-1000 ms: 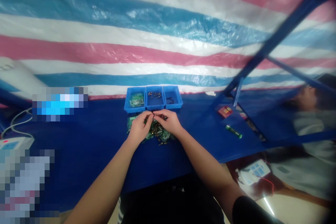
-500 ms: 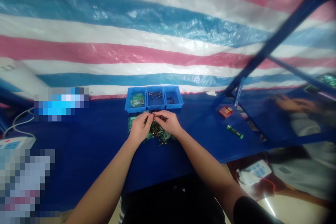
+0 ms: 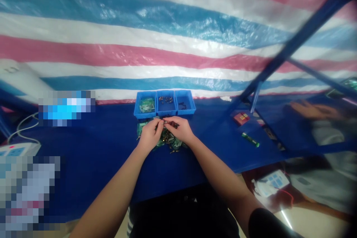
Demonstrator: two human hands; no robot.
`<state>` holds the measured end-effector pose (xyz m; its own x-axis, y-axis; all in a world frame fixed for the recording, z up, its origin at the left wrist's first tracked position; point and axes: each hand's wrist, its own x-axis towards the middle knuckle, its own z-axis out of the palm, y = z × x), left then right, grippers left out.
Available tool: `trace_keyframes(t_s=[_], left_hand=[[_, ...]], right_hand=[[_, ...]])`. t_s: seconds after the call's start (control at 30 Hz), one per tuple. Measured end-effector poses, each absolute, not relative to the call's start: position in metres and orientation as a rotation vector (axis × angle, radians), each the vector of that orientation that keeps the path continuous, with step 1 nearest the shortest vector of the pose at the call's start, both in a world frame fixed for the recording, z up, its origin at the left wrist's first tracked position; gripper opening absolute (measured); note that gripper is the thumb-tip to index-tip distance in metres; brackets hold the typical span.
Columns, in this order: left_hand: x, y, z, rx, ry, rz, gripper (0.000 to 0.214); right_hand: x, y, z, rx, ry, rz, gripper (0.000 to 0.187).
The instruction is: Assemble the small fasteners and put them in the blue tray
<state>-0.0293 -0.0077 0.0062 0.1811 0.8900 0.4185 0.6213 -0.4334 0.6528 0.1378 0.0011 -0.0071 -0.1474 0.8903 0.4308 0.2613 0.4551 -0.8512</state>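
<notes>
My left hand (image 3: pixel 152 132) and my right hand (image 3: pixel 179 129) meet fingertip to fingertip over a mixed pile (image 3: pixel 169 139) of green circuit boards and small brass-coloured parts. Both are closed in a pinch, and a tiny metallic piece shows between them, too small to name. Just behind the hands stand three joined blue bins. The left bin (image 3: pixel 145 105) contains green boards, the middle bin (image 3: pixel 166 108) small metal parts, and the right bin (image 3: pixel 184 106) a few dark slim pieces. Part of the pile lies hidden under my hands.
On the blue table (image 3: pixel 103 163), a red box (image 3: pixel 241 118) and a green tube (image 3: pixel 250 139) lie to the right, near a blue metal frame (image 3: pixel 275 68). Another person's hands (image 3: pixel 314 111) are beyond it. Power strips (image 3: pixel 21 150) and cables sit at the left.
My hands stay pinched together above the pile with only slight finger movement. The whole view has shifted a little. The other person's hands at the right have moved slightly.
</notes>
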Motion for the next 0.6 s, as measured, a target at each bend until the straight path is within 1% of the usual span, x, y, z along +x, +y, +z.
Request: trace_keyframes(t_s=[0.17,0.23,0.37,0.5,0.6], left_hand=[[-0.031,-0.008,0.005,2.137,1.461,1.102,0.035],[-0.032,-0.008,0.005,2.133,1.455,1.105,0.036],[-0.032,-0.007,0.006,2.147,1.437,1.121,0.032],[-0.029,-0.005,0.006,2.266,1.367,1.091,0.024],[-0.028,-0.004,0.005,2.337,1.328,1.083,0.021]], right_hand=[[0.137,-0.002,-0.003,-0.989,-1.642,0.788,0.022],[0.137,-0.002,-0.003,-0.981,-1.581,0.858,0.023],[0.137,0.003,-0.005,-1.034,-1.342,1.092,0.032],[0.140,0.010,-0.006,-1.068,-1.186,1.146,0.041],[0.143,0.012,-0.004,-0.905,-1.238,1.187,0.056]])
